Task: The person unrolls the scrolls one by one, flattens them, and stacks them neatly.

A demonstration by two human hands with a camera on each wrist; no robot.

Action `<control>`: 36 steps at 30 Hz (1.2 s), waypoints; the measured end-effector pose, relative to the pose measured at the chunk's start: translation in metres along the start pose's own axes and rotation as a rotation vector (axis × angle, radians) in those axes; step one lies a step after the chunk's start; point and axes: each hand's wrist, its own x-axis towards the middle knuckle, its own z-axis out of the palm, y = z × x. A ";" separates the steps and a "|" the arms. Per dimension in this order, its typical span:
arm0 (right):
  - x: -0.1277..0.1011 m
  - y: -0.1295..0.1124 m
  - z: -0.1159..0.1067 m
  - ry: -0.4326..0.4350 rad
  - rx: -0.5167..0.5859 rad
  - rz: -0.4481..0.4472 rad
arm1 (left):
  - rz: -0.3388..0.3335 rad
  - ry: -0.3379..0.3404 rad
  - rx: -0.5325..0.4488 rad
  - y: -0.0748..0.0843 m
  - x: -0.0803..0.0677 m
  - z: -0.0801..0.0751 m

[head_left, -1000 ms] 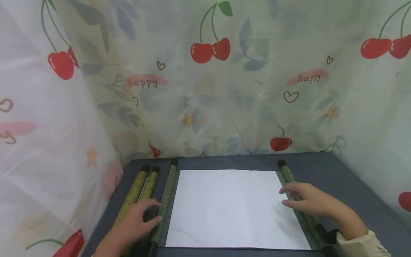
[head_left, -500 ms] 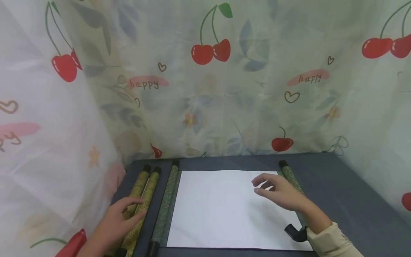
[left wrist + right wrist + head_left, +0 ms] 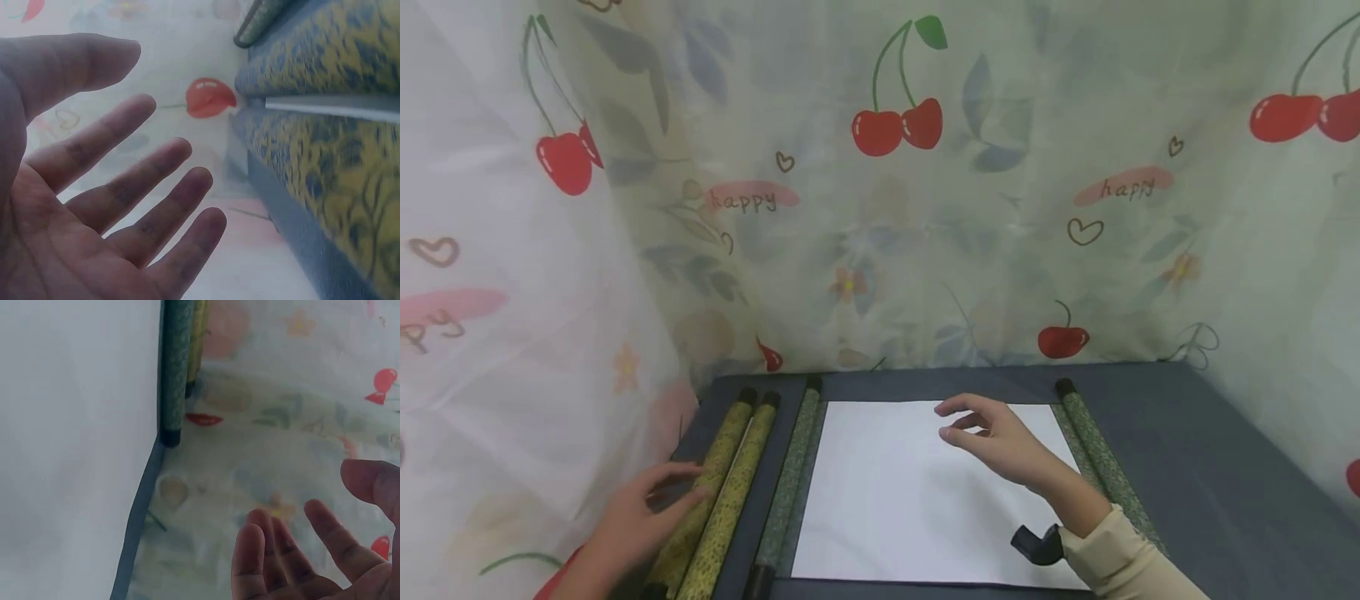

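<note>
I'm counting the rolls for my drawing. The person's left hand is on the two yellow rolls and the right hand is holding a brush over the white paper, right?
Not quite. The right hand holds nothing: the right wrist view shows its fingers loose and empty over the white paper. The rest is right: in the head view the left hand rests on the two yellow rolls.

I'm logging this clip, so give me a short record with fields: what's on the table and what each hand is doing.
surface: dark grey table
centre: open scroll, blank white, green patterned rollers at both sides
left of it: two yellow-green rolled scrolls lying side by side
left hand: fingers relaxed, resting on the outer rolled scroll
right hand: hovering over the white sheet, fingers loosely spread, holding nothing
backdrop: cherry-print curtain
</note>
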 end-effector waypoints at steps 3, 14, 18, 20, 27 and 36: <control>0.004 -0.006 0.010 -0.009 0.032 -0.006 | 0.030 0.011 0.009 -0.005 0.003 -0.003; 0.034 -0.032 0.076 -0.121 0.142 -0.048 | -0.090 -0.099 0.147 -0.022 0.011 -0.032; 0.043 -0.043 0.097 -0.186 0.175 -0.029 | -0.107 -0.131 0.145 -0.025 0.014 -0.032; 0.047 -0.049 0.106 -0.205 0.183 -0.012 | -0.100 -0.135 0.157 -0.027 0.014 -0.030; 0.055 -0.063 0.134 -0.249 0.216 0.040 | -0.072 -0.112 0.215 -0.031 0.014 -0.021; 0.061 -0.077 0.172 -0.391 0.284 0.058 | -0.156 -0.234 0.138 -0.039 0.008 -0.013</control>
